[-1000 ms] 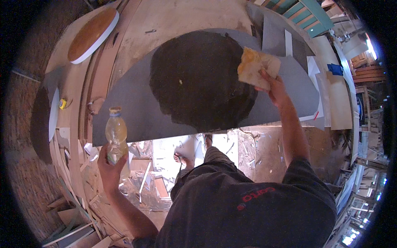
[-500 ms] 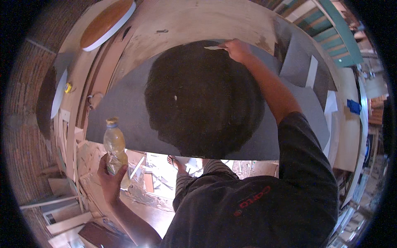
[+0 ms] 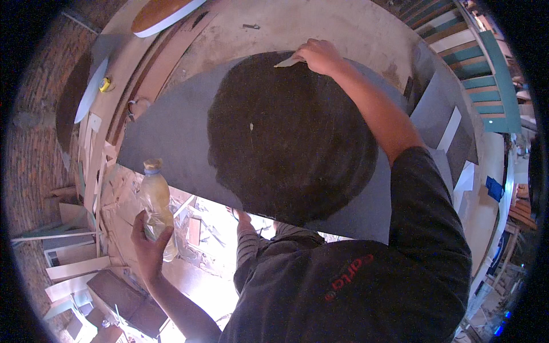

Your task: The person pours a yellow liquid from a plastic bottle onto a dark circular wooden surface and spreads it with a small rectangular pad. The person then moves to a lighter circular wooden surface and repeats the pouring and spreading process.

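The fingers of the right hand (image 3: 320, 56) are being kept closed on a pale flat piece (image 3: 289, 62), its free edge being held low at the top of the dark patch (image 3: 291, 143); whether it is actually touching cannot be told. At centre left, the fingers of the left hand (image 3: 150, 246) are being wrapped round a clear bottle (image 3: 155, 194) of yellowish contents, upright with a slight lean. The patch is being carried by a grey sheet (image 3: 171, 126) across the middle of the frame, and a pale speck (image 3: 251, 127) is showing on it. Beyond, the table (image 3: 343, 23) is being seen at the top, a yellow tape measure (image 3: 104, 84) is sitting at upper left. Trouble could be coming: if the patch is wet, an overlong stroke could be sending it over the sheet's near edge; the speck could be getting dragged into a streak; a tipping bottle, if uncapped, could be spilling.
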A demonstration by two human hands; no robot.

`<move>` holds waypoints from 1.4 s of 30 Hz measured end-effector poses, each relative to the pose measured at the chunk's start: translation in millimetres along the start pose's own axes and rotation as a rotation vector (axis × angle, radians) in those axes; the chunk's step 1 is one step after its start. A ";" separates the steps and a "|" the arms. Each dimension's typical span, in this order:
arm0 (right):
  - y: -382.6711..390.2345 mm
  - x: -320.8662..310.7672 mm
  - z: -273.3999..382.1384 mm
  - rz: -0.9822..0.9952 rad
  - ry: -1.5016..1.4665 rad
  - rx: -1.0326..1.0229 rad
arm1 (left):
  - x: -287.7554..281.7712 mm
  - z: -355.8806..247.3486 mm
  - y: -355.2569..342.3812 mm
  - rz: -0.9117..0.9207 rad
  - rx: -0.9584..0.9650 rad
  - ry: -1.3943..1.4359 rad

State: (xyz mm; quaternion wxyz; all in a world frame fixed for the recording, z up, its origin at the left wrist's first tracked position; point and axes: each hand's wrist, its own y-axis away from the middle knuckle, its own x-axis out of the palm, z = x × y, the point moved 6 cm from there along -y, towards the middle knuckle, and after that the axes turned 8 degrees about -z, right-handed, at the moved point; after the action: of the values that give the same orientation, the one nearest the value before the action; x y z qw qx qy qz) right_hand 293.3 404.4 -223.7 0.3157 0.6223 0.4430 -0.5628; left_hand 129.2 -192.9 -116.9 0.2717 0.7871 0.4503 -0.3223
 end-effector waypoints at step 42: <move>316.5 -34.4 -36.2 0.294 -0.233 0.398 | 31.3 -72.2 -68.4 0.223 0.419 0.062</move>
State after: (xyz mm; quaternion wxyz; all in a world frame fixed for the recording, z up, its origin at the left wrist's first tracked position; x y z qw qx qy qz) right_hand 596.4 300.7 -217.3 0.3142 0.6607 0.1893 -0.6549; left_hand 99.8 -93.8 -103.3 0.1224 0.8806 0.2920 -0.3526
